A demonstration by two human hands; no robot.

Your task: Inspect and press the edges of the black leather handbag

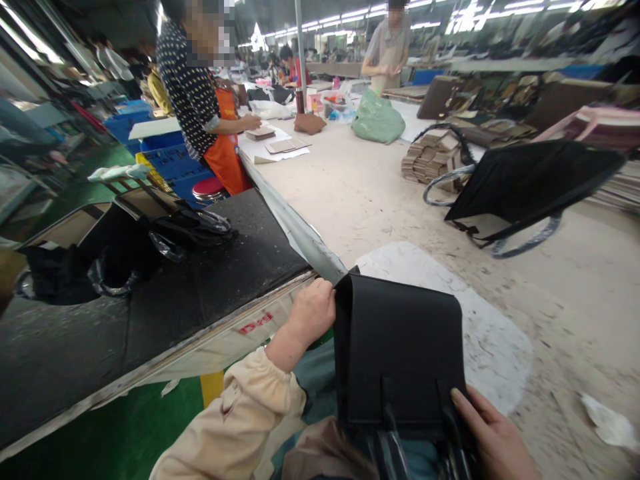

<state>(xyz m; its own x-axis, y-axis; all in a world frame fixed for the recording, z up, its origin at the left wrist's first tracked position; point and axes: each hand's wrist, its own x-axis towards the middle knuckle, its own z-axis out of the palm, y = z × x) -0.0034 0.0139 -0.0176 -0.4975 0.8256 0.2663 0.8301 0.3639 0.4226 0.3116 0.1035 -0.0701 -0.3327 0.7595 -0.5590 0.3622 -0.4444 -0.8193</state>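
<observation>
Gripping the far left corner of a black bag are the fingers of the left hand, curled closed on its edge. The right hand holds the near right side of the same bag; its thumb lies on the panel beside the base of 1 handle, and the other fingers are partly hidden behind the edge. This bag is in front of the person's body, above the lap, and its 2 dark handles are at the near end. A beige sleeve covers the left arm.

Just beyond the bag, a whitish sheet lies on the pale tabletop. Farther to the right rests another black bag, tilted, with wrapped handles, and near it is a pile of brown pieces. Behind these sits a green plastic bag. On the left, several black bags lie upon a black surface. Past it, a co-worker in a dotted shirt and orange apron stands, 1 hand near flat pieces.
</observation>
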